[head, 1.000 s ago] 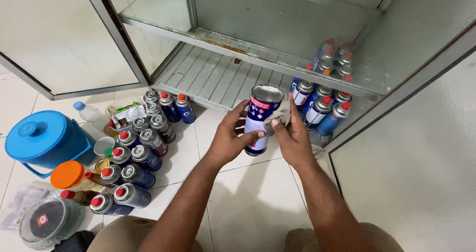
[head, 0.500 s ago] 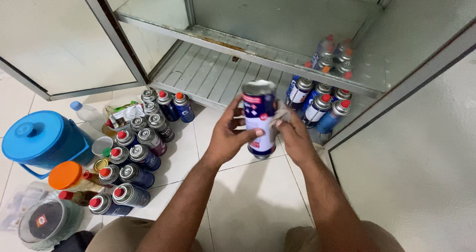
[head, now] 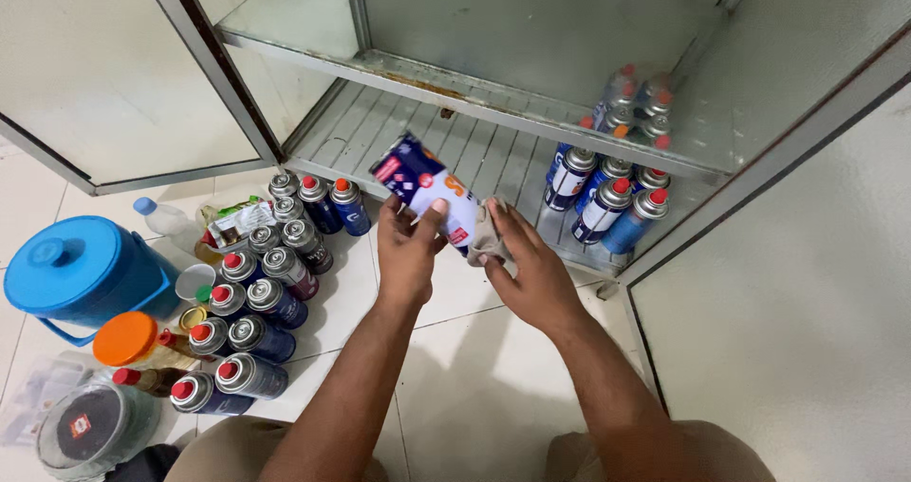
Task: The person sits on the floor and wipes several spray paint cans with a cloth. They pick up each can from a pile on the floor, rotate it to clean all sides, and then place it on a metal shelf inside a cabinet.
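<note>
The left hand (head: 406, 254) is grasping a tilted gas canister (head: 427, 193); the right hand (head: 531, 268) presses a cloth (head: 489, 240) against it. Wiping hard could slip it onto the floor tiles (head: 474, 368).

Home storage corner, likely a kitchen
White tiled floor (head: 493, 387), an open metal cabinet (head: 455, 131), rows of gas canisters (head: 256, 292), a blue jug (head: 81, 273)

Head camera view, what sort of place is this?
Probably a home kitchen or storeroom floor: white tiles, a low open metal cabinet, and many gas cans standing beside a blue jug.
</note>
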